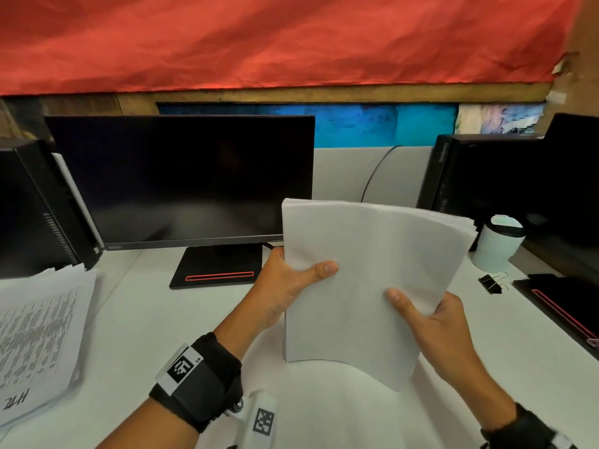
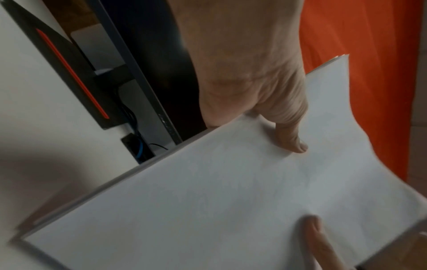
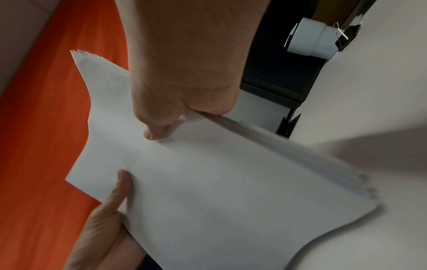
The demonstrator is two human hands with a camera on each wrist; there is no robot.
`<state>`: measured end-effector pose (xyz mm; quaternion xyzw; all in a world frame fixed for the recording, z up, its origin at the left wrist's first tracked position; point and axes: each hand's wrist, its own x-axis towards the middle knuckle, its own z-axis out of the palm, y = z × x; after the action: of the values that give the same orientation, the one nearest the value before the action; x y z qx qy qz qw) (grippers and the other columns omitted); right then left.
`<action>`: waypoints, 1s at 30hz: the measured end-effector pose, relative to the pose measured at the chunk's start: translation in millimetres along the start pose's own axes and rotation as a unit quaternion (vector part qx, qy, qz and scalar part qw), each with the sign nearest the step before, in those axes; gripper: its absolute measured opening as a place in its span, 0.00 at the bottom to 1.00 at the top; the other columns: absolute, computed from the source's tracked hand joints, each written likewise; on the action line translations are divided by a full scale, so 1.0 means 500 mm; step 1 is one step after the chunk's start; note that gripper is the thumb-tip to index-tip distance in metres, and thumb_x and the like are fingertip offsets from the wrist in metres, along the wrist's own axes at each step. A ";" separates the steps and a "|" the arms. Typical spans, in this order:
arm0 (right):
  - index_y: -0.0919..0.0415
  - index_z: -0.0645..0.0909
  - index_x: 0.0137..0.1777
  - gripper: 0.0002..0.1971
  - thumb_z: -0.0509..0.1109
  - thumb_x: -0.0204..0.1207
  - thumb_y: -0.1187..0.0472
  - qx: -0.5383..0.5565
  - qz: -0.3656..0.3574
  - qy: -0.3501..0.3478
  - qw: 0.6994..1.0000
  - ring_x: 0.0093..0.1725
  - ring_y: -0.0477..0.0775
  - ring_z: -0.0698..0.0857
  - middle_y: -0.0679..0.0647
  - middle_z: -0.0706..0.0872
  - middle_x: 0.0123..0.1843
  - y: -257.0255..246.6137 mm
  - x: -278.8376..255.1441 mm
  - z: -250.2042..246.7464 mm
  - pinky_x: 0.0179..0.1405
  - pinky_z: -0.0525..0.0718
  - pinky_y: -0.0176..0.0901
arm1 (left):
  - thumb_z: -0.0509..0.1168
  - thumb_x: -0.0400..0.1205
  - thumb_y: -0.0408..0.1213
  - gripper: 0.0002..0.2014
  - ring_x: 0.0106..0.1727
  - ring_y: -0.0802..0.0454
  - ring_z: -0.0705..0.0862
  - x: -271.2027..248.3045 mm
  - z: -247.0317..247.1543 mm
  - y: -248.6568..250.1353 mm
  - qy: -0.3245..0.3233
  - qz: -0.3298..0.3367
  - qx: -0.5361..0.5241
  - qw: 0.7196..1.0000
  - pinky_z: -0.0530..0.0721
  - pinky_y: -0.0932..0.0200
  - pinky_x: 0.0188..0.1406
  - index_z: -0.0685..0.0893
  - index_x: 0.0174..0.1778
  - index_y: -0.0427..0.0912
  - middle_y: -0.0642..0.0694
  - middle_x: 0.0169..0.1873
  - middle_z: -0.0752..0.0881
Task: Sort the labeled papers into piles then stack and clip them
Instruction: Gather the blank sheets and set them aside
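Note:
I hold a stack of white papers (image 1: pixel 363 273) upright above the desk, blank side toward me. My left hand (image 1: pixel 291 280) grips its left edge, thumb on the front. My right hand (image 1: pixel 431 315) grips the lower right edge, thumb across the sheet, and the stack bends there. The left wrist view shows the stack of papers (image 2: pixel 219 191) with my left thumb pressed on it; the right wrist view shows the stack of papers (image 3: pixel 208 182), its right edge fanned. A second pile of printed papers (image 1: pixel 35 335) with a handwritten label lies at the left. A black binder clip (image 1: pixel 492 282) lies at the right.
A dark monitor (image 1: pixel 181 179) on a black stand (image 1: pixel 217 270) stands behind the papers. A black computer case (image 1: pixel 35 209) sits at the left, another (image 1: pixel 505 183) at the right. A white cup with a dark lid (image 1: pixel 497 244) stands near the clip. The white desk (image 1: pixel 146 319) lies below.

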<state>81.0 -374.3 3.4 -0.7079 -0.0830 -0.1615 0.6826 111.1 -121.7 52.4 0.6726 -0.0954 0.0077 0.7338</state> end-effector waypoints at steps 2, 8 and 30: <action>0.59 0.92 0.58 0.13 0.80 0.77 0.55 0.006 -0.030 0.012 0.999 0.50 0.53 0.97 0.50 0.97 0.52 -0.020 0.023 -0.002 0.43 0.91 0.37 | 0.81 0.76 0.37 0.22 0.61 0.45 0.93 0.004 0.007 0.019 0.004 0.015 -0.007 1.000 0.92 0.45 0.61 0.88 0.67 0.44 0.45 0.59 0.94; 0.60 0.91 0.62 0.16 0.81 0.76 0.57 0.033 -0.021 0.002 0.999 0.52 0.54 0.96 0.52 0.97 0.55 -0.027 0.042 -0.010 0.45 0.92 0.39 | 0.84 0.72 0.40 0.25 0.62 0.44 0.93 0.016 0.004 0.011 0.001 0.011 -0.002 1.000 0.90 0.40 0.65 0.89 0.66 0.44 0.45 0.60 0.94; 0.51 0.90 0.62 0.19 0.80 0.73 0.48 -0.106 0.131 -0.075 0.983 0.53 0.46 0.96 0.45 0.97 0.55 0.122 -0.020 -0.046 0.54 0.92 0.47 | 0.88 0.69 0.52 0.35 0.62 0.59 0.91 -0.014 -0.050 -0.162 -0.063 -0.166 0.208 0.962 0.88 0.55 0.68 0.85 0.72 0.52 0.58 0.61 0.92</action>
<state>89.6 -399.5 -56.7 -0.7914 -0.0233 -0.0251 0.6103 119.0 -103.9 -30.4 0.8157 -0.0249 -0.1374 0.5613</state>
